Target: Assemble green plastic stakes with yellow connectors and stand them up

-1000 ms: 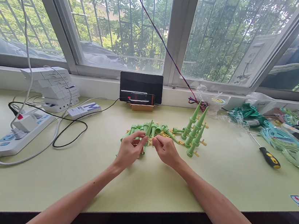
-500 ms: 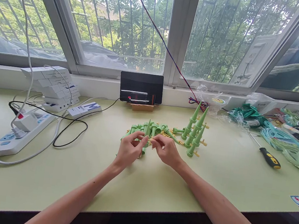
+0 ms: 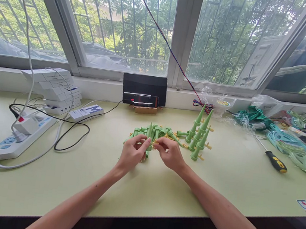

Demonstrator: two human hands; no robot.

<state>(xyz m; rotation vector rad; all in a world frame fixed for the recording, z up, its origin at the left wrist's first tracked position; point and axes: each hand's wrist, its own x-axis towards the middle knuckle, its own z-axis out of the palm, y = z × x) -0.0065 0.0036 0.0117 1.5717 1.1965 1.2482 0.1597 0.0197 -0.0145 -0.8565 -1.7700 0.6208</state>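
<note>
Near the table's middle, my left hand (image 3: 134, 151) is closed around a green plant watering spike (image 3: 150, 130), its pointed tip up. Facing it, my right hand (image 3: 169, 152) pinches a small yellow valve (image 3: 154, 143) at the spike's side; whether the valve sits in the spike is hidden by the fingers. Behind both hands lies a loose pile of green spikes and yellow valves (image 3: 164, 132). To the right of the pile, several spikes with yellow valves (image 3: 203, 130) stand upright, stacked in columns.
At left are a white power strip (image 3: 16, 145), cables and stacked white boxes (image 3: 57, 89). A black tablet (image 3: 145, 85) leans by the window. On the right lie a screwdriver (image 3: 275, 161) and plastic-wrapped items (image 3: 292, 144).
The spike in my left hand has shifted slightly left and tilted a little. More of the yellow valve shows at my right fingertips. Both arms stay nearly where they were.
</note>
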